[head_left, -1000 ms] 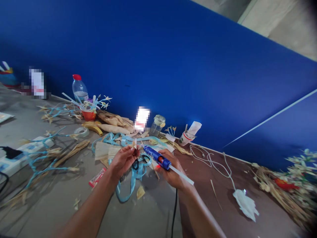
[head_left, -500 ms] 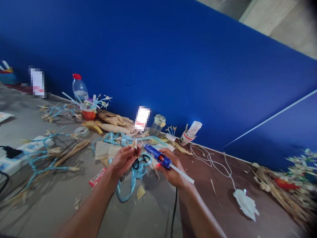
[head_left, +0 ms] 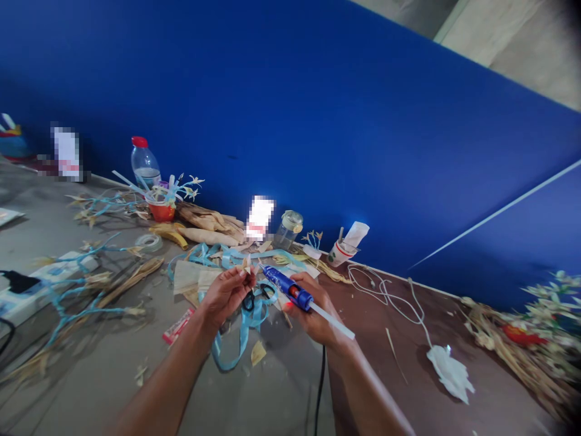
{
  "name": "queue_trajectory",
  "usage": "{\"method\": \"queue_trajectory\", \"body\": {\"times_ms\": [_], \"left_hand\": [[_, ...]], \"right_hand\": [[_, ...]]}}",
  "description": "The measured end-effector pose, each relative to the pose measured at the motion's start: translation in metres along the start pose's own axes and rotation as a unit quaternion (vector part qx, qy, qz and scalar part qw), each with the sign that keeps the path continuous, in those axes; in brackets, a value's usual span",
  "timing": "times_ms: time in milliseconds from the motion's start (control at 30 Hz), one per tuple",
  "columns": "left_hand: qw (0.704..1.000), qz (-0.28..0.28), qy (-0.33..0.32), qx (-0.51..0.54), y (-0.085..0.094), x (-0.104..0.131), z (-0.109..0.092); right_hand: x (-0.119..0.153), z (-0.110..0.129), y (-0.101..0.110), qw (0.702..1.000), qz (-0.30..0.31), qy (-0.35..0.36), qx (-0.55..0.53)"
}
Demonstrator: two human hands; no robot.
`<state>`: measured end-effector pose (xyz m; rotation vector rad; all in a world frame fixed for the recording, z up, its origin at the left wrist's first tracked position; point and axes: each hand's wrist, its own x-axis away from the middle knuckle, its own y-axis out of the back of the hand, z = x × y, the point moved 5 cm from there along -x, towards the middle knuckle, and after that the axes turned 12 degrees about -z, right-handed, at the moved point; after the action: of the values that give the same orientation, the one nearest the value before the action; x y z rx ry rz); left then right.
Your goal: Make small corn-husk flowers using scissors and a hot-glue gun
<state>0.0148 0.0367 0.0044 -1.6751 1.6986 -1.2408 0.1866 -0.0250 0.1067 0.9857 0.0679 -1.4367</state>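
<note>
one pale flower piece (head_left: 246,264) pinched in left hand (head_left: 227,293), blue glue gun (head_left: 284,282) gripped by right hand (head_left: 318,312), nozzle (head_left: 262,267) near it

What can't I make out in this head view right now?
All in the head view:
- Glue gun: its grip and trigger are hidden by the right hand.
- Small pale piece: its lower part is covered by the left hand; any glue on it is too small to tell.
- Bright screen: pixelated, unreadable.
- Black cord: cut off by the bottom edge.
- White flowers: blurred, cut off by the right edge.
</note>
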Motion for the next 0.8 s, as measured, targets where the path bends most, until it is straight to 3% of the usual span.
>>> {"method": "queue_trajectory", "body": {"times_ms": [600, 800], "left_hand": [[0.999, 0.006, -0.024, -0.045, -0.002, 0.0, -0.001], [0.999, -0.015, -0.021, -0.022, -0.001, 0.0, -0.003]], "right_hand": [[0.0, 0.001, -0.003, 1.0, 0.0, 0.004, 0.001], [0.0, -0.011, 0.011, 0.996, -0.062, -0.033, 0.053]]}}
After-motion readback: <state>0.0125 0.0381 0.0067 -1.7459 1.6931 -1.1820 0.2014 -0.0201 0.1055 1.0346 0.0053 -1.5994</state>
